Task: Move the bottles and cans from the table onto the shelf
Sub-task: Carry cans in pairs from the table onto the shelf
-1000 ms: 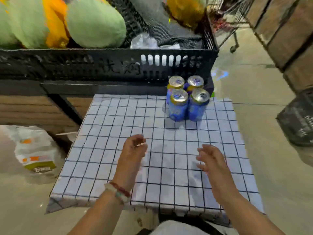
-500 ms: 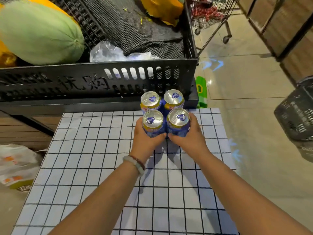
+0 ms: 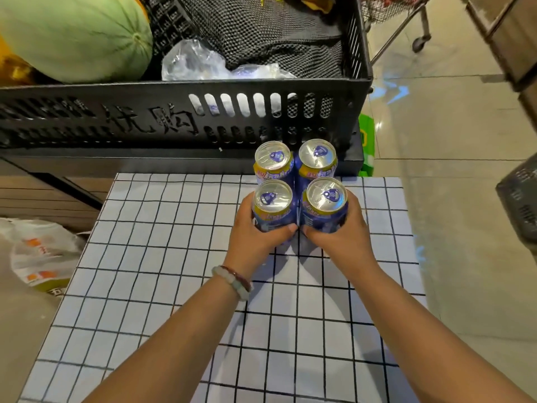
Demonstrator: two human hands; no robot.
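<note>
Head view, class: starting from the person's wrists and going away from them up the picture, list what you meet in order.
Bracelet → left hand and right hand gripping the two near cans → two far cans → black crate wall → clear plastic bag → black mesh.

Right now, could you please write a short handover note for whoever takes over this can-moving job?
Left hand grips the near-left can; right hand grips the near-right can.
Two more cans, the far-left can and the far-right can, stand untouched right behind them on the checked table.
Done: no can shelved.
Left: carry all four to the shelf.
</note>
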